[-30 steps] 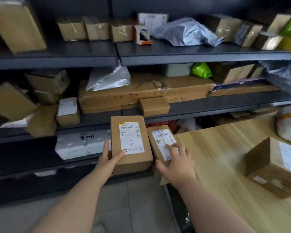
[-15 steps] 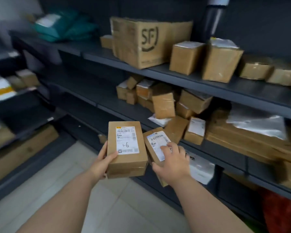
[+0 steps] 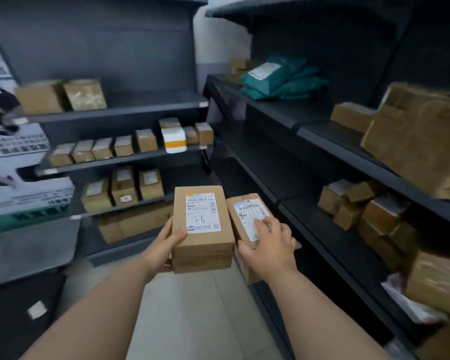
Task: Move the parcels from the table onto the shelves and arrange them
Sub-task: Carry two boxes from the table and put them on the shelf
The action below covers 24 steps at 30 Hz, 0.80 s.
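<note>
My left hand [image 3: 166,242] grips a brown cardboard parcel [image 3: 202,227] from its left side; its white label reads "1-6". My right hand [image 3: 269,245] holds a second, narrower brown parcel [image 3: 244,219] with a barcode label, fingers spread over the top and thumb under the near end. Both parcels are held in the air over the aisle floor, side by side and touching. Dark grey shelves stand ahead [image 3: 130,113] and to the right [image 3: 322,133].
The shelf unit ahead holds rows of small brown boxes [image 3: 102,149] and a white box with an orange band [image 3: 174,139]. The right unit carries teal mailer bags [image 3: 281,79], a large carton [image 3: 421,136] and a pile of small boxes [image 3: 366,206]. White printed cartons [image 3: 18,157] sit at the left.
The view has swung left, from the table and the shelves by it to an aisle corner with another shelf unit. Both hands keep the same hold on the two parcels.
</note>
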Each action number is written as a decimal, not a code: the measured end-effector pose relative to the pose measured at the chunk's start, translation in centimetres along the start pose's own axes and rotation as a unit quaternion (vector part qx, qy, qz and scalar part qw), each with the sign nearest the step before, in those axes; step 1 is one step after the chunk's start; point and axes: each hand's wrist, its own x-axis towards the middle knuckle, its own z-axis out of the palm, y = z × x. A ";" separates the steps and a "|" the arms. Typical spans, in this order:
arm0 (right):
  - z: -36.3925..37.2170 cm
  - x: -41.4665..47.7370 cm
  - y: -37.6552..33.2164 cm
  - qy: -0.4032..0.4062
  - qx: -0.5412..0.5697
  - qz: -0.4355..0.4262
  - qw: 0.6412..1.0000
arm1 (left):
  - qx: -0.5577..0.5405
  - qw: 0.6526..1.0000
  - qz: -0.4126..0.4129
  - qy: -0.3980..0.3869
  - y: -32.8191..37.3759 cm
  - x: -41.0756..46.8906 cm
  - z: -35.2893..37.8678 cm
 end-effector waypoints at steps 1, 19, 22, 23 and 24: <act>0.2 1.5 -0.6 -0.005 -0.001 -0.015 1.000 | -0.008 1.000 -0.001 0.008 0.2 0.6 -0.8; 7.9 20.3 -11.9 -0.114 0.028 -0.157 0.981 | -0.118 0.978 -0.059 0.162 -0.1 11.3 -10.8; 9.8 22.7 -14.3 -0.118 0.035 -0.148 0.981 | -0.110 0.980 -0.057 0.154 -0.3 14.3 -13.7; 10.5 23.5 -15.2 -0.118 0.037 -0.143 0.982 | -0.107 0.981 -0.059 0.152 -0.3 15.4 -14.8; 11.2 24.2 -16.1 -0.118 0.041 -0.136 0.983 | -0.105 0.981 -0.063 0.149 -0.2 16.6 -15.9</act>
